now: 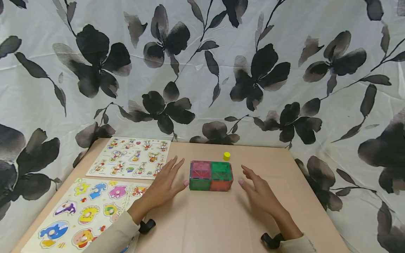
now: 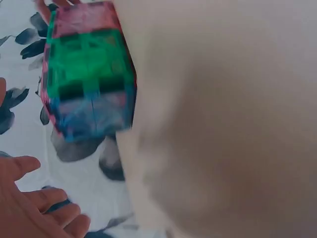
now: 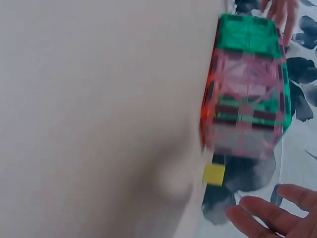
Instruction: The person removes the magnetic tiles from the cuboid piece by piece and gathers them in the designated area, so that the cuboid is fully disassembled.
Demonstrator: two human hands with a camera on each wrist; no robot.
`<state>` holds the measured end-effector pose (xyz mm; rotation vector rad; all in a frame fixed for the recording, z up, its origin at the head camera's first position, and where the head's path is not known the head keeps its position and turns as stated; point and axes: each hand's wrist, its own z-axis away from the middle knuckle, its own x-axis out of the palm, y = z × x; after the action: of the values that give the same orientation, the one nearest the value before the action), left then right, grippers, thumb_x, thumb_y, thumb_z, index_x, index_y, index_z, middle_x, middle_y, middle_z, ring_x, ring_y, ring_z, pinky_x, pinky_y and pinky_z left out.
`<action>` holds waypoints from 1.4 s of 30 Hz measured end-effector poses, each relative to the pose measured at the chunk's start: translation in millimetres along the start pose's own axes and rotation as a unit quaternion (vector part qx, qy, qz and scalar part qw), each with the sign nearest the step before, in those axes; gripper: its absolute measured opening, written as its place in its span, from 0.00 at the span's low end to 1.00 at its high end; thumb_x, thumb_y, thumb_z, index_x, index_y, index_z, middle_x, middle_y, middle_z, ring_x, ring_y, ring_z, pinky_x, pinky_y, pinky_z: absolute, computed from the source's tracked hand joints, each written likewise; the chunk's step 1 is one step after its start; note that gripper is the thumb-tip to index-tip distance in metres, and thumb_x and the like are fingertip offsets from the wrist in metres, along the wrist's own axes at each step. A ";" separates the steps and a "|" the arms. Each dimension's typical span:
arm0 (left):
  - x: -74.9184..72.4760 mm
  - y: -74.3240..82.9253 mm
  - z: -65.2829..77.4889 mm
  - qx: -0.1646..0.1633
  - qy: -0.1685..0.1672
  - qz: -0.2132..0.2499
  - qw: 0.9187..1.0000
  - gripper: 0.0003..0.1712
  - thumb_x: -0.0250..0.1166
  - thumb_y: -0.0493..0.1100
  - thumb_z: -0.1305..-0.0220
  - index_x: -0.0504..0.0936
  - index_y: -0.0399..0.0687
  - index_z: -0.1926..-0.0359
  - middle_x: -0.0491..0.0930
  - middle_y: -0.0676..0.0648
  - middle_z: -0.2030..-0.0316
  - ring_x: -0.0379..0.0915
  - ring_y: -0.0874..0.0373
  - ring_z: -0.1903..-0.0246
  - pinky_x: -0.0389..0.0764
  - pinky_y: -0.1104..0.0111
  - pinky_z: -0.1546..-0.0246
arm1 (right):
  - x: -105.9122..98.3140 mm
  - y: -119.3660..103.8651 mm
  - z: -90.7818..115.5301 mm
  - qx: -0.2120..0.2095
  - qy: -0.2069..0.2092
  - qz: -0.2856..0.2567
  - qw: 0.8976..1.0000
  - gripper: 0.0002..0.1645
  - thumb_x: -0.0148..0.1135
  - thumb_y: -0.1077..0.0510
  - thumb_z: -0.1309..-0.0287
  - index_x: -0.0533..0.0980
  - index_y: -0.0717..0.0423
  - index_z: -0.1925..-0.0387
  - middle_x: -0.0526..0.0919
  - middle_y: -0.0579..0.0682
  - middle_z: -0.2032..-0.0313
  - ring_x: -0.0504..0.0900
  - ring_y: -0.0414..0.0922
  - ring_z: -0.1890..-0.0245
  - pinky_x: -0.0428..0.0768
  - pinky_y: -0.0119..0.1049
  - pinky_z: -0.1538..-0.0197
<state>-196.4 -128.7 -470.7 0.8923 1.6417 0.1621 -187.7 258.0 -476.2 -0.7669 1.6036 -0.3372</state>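
A box-shaped block of see-through plastic tiles (image 1: pixel 211 175) stands in the middle of the table. Its top is pink and green, its front green and red; in the left wrist view its near end is blue. My left hand (image 1: pixel 164 184) is on the block's left with fingers spread, the thumb tip close beside that end. On the other side my right hand (image 1: pixel 261 191) is held apart from the block, fingers loosely extended and nothing in them. Both palms partly face the block. Just behind the block is a small yellow cylinder (image 1: pixel 226 156), seen also in the right wrist view.
Two sticker-like picture boards lie on the table's left: a far one with small figures (image 1: pixel 129 157) and a nearer one with larger animals (image 1: pixel 79 214), partly under my left forearm. A flower-printed cloth (image 1: pixel 215 80) hangs behind the wooden table (image 1: pixel 202 225).
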 end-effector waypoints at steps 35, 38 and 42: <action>47.5 -15.2 -47.3 -0.013 -0.061 0.387 0.920 0.34 0.64 0.40 0.23 0.67 0.53 0.21 0.68 0.38 0.24 0.69 0.35 0.27 0.75 0.44 0.28 | 31.5 5.3 -34.4 0.057 -0.094 -0.266 0.958 0.31 0.50 0.54 0.16 0.61 0.48 0.18 0.73 0.66 0.26 0.77 0.62 0.29 0.84 0.52 0.34; 48.9 -15.8 -47.2 -0.015 -0.061 0.391 0.918 0.34 0.65 0.40 0.23 0.67 0.53 0.21 0.67 0.38 0.23 0.69 0.35 0.27 0.75 0.44 0.28 | 31.1 5.5 -34.2 0.056 -0.087 -0.267 0.958 0.31 0.51 0.54 0.17 0.62 0.50 0.19 0.75 0.67 0.28 0.79 0.62 0.31 0.85 0.51 0.35; 50.1 -15.7 -46.8 -0.017 -0.063 0.395 0.917 0.34 0.65 0.40 0.23 0.66 0.54 0.20 0.67 0.38 0.23 0.70 0.35 0.27 0.75 0.43 0.28 | 29.1 8.4 -33.1 0.053 -0.075 -0.274 0.957 0.31 0.52 0.56 0.17 0.62 0.52 0.19 0.78 0.69 0.32 0.85 0.60 0.36 0.87 0.49 0.38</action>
<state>-245.4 -91.8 -504.9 1.4685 1.0741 0.6694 -222.3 238.5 -497.2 -1.1218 1.1984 -0.7404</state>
